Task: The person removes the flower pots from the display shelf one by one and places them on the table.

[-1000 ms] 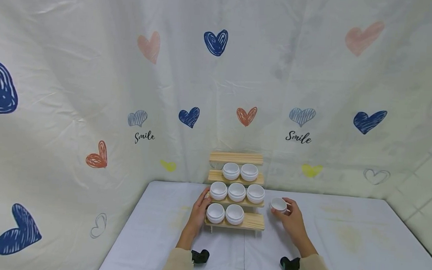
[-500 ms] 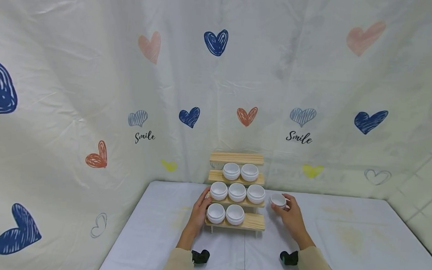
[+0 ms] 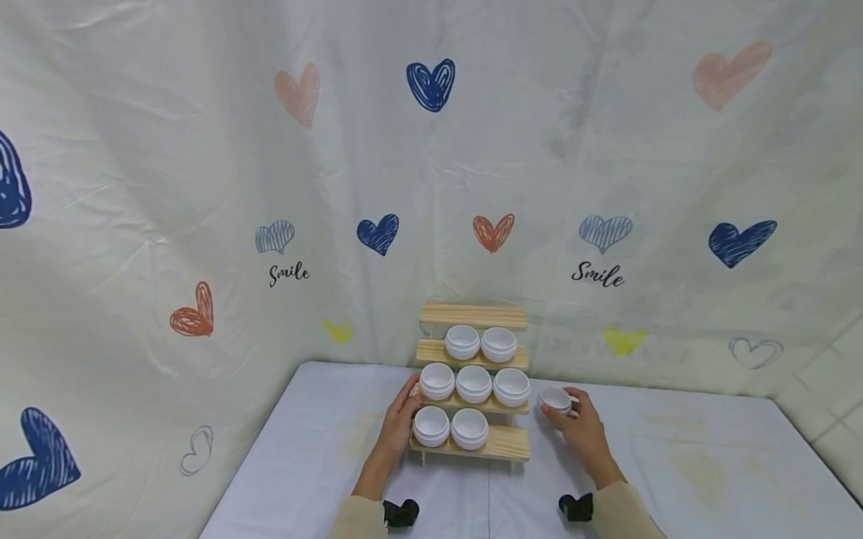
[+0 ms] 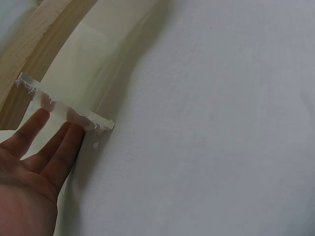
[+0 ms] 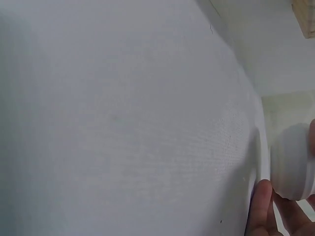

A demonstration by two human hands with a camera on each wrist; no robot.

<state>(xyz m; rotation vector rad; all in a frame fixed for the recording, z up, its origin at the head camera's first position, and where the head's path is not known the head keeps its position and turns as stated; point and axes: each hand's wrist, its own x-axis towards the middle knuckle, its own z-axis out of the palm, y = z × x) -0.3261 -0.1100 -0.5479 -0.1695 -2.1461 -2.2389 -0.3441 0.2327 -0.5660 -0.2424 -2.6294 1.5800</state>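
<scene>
Right of the tiered wooden stand [image 3: 505,443], my right hand [image 3: 584,430] pinches a small white bowl [image 3: 556,398] between thumb and fingers. The right wrist view shows the smooth side of this bowl [image 5: 290,162], with fingertips around it at the frame edge. My left hand [image 3: 394,427] rests against the left side of the stand, near the second tier from the front. In the left wrist view its fingers [image 4: 64,152] lie extended against a translucent side panel [image 4: 69,108] of the stand. White bowls stand on the tiers: two in front [image 3: 469,429], three above [image 3: 474,383], two higher [image 3: 498,344].
The top board [image 3: 473,315] of the stand has nothing on it. A white cloth covers the table [image 3: 686,504]. Behind it hangs a pale curtain [image 3: 530,143] printed with hearts. Black straps [image 3: 401,513] sit at both wrists.
My right hand has moved slightly left and away from me with the bowl, which now sits a little closer to the stand. The left hand and the bowls on the tiers have not moved.
</scene>
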